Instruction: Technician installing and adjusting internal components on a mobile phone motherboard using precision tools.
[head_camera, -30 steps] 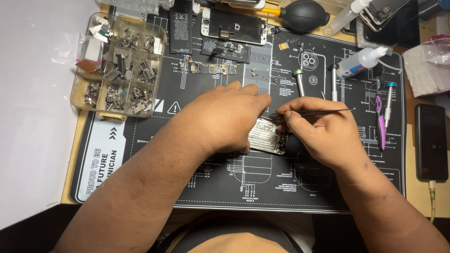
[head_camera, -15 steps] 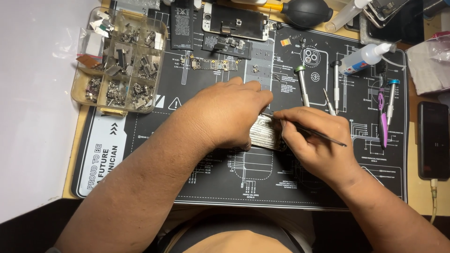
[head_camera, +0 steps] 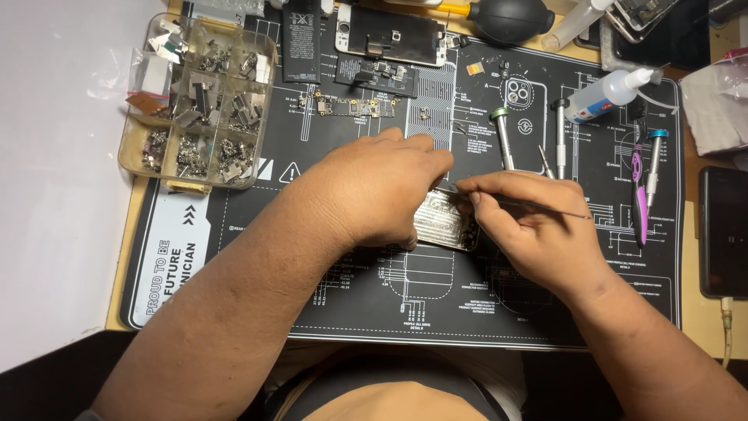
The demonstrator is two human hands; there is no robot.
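Observation:
A silver phone housing (head_camera: 446, 222) lies on the black repair mat (head_camera: 234, 234) at the middle. My left hand (head_camera: 374, 187) rests over its left part and pins it down, with the fingers curled along its top edge. My right hand (head_camera: 530, 226) pinches a thin metal tool (head_camera: 538, 206), held like a pen; its tip meets the housing's top edge near my left fingertips. Most of the housing is hidden under my two hands.
A clear compartment box (head_camera: 199, 101) of small metal parts stands at the mat's top left. A phone screen (head_camera: 393, 35), a battery (head_camera: 301, 39) and a circuit board (head_camera: 351, 105) lie above. Screwdrivers (head_camera: 502, 140), a squeeze bottle (head_camera: 608, 93) and a dark phone (head_camera: 723, 230) sit to the right.
My right hand has shifted a little left and up along the housing, turning the thin tool more level. My left hand has stayed on the housing.

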